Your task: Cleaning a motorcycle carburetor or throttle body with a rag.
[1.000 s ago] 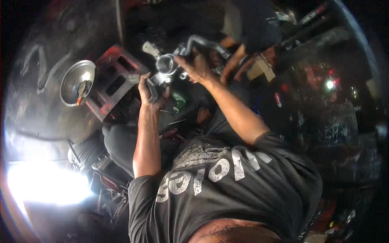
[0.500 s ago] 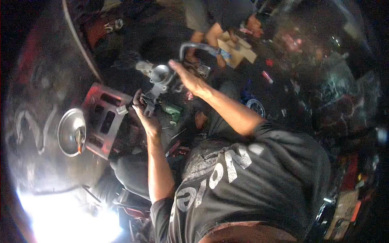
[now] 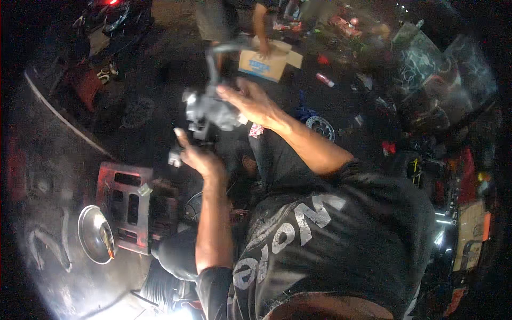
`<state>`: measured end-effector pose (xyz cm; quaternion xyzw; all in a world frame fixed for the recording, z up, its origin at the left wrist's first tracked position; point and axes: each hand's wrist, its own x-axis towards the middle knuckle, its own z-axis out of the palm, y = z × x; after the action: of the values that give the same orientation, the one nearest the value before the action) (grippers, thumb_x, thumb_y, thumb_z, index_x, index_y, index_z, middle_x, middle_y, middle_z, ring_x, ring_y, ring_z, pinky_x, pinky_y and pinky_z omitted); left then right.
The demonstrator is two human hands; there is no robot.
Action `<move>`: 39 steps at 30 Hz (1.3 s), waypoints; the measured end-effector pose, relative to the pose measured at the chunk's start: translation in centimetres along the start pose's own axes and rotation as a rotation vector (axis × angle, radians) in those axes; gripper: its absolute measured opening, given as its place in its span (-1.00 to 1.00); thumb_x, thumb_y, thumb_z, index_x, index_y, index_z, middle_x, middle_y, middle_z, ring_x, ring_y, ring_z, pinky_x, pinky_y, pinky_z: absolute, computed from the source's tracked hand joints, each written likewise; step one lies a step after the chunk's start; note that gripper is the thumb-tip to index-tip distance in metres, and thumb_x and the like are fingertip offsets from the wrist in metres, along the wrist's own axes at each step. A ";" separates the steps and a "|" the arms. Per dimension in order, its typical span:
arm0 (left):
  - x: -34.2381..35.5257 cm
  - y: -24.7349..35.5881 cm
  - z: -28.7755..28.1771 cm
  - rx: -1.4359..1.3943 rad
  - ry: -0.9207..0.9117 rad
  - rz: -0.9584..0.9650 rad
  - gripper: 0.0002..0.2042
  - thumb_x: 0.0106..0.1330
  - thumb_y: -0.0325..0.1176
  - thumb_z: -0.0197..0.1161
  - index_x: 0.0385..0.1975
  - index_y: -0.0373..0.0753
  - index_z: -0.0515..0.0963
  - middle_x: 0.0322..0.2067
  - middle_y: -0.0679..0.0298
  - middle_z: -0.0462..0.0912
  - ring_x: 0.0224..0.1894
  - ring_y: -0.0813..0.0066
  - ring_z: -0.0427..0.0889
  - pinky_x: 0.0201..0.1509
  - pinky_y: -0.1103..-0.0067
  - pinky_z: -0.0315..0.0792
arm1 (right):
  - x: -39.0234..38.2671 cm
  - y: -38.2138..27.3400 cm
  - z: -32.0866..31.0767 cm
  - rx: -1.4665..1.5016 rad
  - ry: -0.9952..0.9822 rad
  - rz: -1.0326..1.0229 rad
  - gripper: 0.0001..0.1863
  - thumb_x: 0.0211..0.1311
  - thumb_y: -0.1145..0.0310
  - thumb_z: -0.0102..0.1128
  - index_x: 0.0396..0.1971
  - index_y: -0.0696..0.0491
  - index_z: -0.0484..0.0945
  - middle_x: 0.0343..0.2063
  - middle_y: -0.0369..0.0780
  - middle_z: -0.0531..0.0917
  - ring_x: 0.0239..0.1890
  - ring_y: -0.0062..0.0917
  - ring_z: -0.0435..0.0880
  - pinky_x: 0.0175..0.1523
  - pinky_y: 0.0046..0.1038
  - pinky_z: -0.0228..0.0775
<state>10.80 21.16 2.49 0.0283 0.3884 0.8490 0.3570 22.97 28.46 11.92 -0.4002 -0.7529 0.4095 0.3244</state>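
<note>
Apparently for support, your right hand (image 3: pixel 257 105) bears against the right side of the blurred metal part (image 3: pixel 208 111), raised before you; its grip cannot be told. Your left hand (image 3: pixel 200 158) is spread just below.

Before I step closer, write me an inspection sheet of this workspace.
Surface: grey surface at left, scuffed, with pale squiggly marks.
Job's things: metal part raised between the hands, blurred; a bent pipe rises beyond it.
Clutter: silver bowl with an orange-tipped item inside, beside a red-and-grey slotted frame.
Left hand: fingers spread near the part; contact unclear.
Right hand: fingers at the part's right side; grip blurred.
Cables: nothing seen clearly.
Surroundings: dim; another person's hand at an open cardboard box; glare at lower left.
</note>
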 end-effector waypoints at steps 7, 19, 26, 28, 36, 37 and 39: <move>3.5 1.8 -2.0 -0.115 -0.179 -0.273 -0.56 0.32 0.20 -0.10 -0.03 0.08 0.48 -0.18 0.42 0.64 -0.34 0.53 0.59 -0.65 0.65 0.21 | 1.8 3.2 0.7 0.545 -0.093 0.008 -0.61 0.32 0.07 0.09 -0.08 0.10 0.48 -0.47 -0.29 0.55 -0.38 -0.68 0.52 -0.37 -0.58 0.42; 3.3 0.3 -1.5 -0.138 -0.108 -0.453 -0.47 0.35 0.14 -0.12 0.13 -0.08 0.42 -0.03 0.20 0.56 -0.09 0.25 0.56 -0.11 0.29 0.47 | 1.1 7.8 -0.3 0.159 -0.005 -0.168 -0.77 0.29 0.61 0.09 -0.09 0.30 0.56 -0.26 -0.17 0.70 -0.20 -0.58 0.64 -0.07 -0.56 0.51; 4.5 -0.3 -2.6 -0.203 -0.223 -0.485 -0.51 0.30 0.23 -0.10 -0.07 -0.01 0.49 -0.28 0.40 0.59 -0.39 0.54 0.50 -0.62 0.64 0.18 | 2.4 4.2 1.5 0.253 0.179 -0.336 -0.79 0.19 0.55 0.26 -0.15 0.17 0.57 -0.18 -0.17 0.65 -0.20 -0.54 0.66 -0.14 -0.55 0.57; 3.3 0.6 -1.1 -0.203 -0.197 -0.465 -0.52 0.32 0.20 -0.14 -0.08 -0.03 0.48 -0.29 0.40 0.59 -0.39 0.55 0.52 -0.64 0.66 0.20 | 2.5 3.4 3.5 0.137 0.192 -0.424 -0.80 0.15 0.50 0.31 -0.20 0.12 0.62 -0.22 -0.19 0.66 -0.18 -0.53 0.65 -0.14 -0.55 0.56; 5.8 0.2 -4.0 -0.286 -0.295 -0.508 -0.50 0.34 0.11 -0.29 -0.08 -0.12 0.47 -0.31 0.27 0.60 -0.47 0.48 0.56 -0.73 0.64 0.32 | 1.5 5.6 3.5 -0.193 0.123 -0.485 -0.83 0.14 0.52 0.28 -0.23 0.14 0.65 -0.35 -0.20 0.62 -0.45 -0.50 0.61 -0.37 -0.51 0.51; 6.0 -0.2 -4.4 -0.283 -0.292 -0.504 -0.50 0.34 0.11 -0.29 -0.08 -0.12 0.47 -0.31 0.27 0.60 -0.47 0.48 0.56 -0.73 0.64 0.32 | 1.3 5.4 3.8 -0.187 0.121 -0.486 -0.83 0.14 0.52 0.28 -0.23 0.14 0.65 -0.35 -0.20 0.62 -0.45 -0.50 0.61 -0.37 -0.51 0.51; 3.3 1.4 -1.7 -0.290 -0.104 -0.439 -0.46 0.33 0.12 -0.32 -0.01 -0.13 0.46 -0.26 0.24 0.60 -0.32 0.39 0.58 -0.60 0.49 0.46 | 1.3 4.7 4.3 -0.359 0.149 -0.908 -0.82 0.14 0.49 0.30 -0.23 0.09 0.66 -0.34 -0.23 0.63 -0.48 -0.50 0.62 -0.42 -0.53 0.54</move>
<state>6.96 21.55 1.53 -0.0645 0.2408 0.7954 0.5524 20.40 29.65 6.05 -0.1097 -0.8848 0.0608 0.4487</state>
